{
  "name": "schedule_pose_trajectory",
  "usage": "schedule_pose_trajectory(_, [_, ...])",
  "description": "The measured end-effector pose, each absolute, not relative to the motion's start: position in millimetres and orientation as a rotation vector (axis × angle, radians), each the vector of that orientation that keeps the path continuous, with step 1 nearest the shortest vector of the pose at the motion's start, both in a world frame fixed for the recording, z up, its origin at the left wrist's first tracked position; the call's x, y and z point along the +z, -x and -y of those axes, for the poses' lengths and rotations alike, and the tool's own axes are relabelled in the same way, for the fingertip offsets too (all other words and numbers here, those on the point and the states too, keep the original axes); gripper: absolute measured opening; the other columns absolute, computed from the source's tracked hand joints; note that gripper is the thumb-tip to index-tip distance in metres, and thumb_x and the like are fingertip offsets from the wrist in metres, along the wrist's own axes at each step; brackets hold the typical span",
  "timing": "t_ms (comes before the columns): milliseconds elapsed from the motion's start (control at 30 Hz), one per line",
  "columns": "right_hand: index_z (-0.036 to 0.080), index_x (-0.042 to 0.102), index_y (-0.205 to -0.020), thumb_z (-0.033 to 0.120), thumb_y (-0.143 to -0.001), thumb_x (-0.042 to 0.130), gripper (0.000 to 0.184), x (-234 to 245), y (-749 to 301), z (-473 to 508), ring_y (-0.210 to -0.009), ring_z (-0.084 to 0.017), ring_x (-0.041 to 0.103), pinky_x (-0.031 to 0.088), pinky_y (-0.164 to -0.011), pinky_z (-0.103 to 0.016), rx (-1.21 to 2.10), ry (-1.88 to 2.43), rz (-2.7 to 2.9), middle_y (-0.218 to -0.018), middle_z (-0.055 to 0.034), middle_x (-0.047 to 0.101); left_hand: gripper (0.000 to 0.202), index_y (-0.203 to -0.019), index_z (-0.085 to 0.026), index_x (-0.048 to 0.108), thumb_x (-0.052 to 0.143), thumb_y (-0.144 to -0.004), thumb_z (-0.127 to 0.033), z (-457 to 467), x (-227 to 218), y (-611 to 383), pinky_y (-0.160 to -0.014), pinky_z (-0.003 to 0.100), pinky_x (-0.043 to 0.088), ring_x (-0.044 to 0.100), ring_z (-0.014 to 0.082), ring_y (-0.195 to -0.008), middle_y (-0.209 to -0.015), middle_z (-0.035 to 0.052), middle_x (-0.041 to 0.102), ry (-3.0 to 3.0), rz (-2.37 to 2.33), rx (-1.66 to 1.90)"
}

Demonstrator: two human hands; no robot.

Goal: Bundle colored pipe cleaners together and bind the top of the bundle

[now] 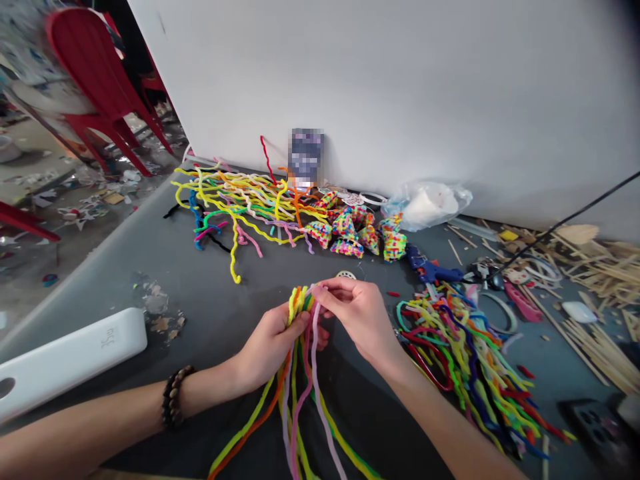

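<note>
My left hand point(283, 337) is closed around a bundle of fuzzy pipe cleaners point(298, 367) in yellow, orange, pink, green and lilac, whose long ends fan downward. At the bundle's top, my right hand point(350, 310) pinches a pale lilac pipe cleaner point(320, 373) between thumb and fingers; it hangs along the bundle's right side. Beyond both hands lies a spread of loose pipe cleaners point(235, 200), mostly yellow. Beside that spread sit several small multicoloured woven pieces point(345, 230). Right of my right forearm is a heap of mixed pipe cleaners point(465, 360).
A blue glue gun point(433, 267) lies right of the woven pieces, near a plastic bag point(430, 203). Red-handled scissors point(430, 367) rest by the heap. Wooden sticks point(600, 267) cover the far right. A white power bank point(75, 360) lies left. A red chair point(90, 60) stands on the littered floor.
</note>
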State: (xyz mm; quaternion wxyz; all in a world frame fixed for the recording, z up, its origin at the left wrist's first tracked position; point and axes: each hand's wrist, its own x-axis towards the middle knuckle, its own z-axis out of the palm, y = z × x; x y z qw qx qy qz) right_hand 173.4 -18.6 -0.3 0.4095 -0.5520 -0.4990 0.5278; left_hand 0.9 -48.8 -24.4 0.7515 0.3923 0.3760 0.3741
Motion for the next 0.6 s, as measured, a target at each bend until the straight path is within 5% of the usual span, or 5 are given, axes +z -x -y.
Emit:
schedule_pose_trajectory(400, [0.022, 0.078, -0.096, 0.043, -0.085, 0.08, 0.023, -5.4, -172.6, 19.5, -0.077, -0.02, 0.074, 0.056, -0.069, -0.028, 1.187, 1.437, 1.348, -0.088, -0.0044, 0.079, 0.045, -0.103, -0.014, 0.068, 0.077, -0.088, -0.055, 50.8, -28.3, -4.1, -0.082, 0.037, 0.062, 0.076, 0.0245, -0.083, -0.09, 0.0089, 0.078, -0.647, -0.81, 0.856])
schedule_pose_trajectory(600, [0.023, 0.075, -0.105, 0.043, -0.085, 0.081, 0.029, 0.5, -169.8, 21.3, -0.077, -0.021, 0.076, 0.055, -0.071, -0.029, 1.141, 1.481, 1.377, -0.087, -0.003, 0.08, 0.04, -0.097, -0.014, 0.065, 0.076, -0.09, -0.052, 50.7, -23.0, -2.1, -0.075, 0.031, 0.059, 0.072, 0.0183, -0.074, -0.082, 0.0066, 0.076, -0.724, -0.807, 0.829])
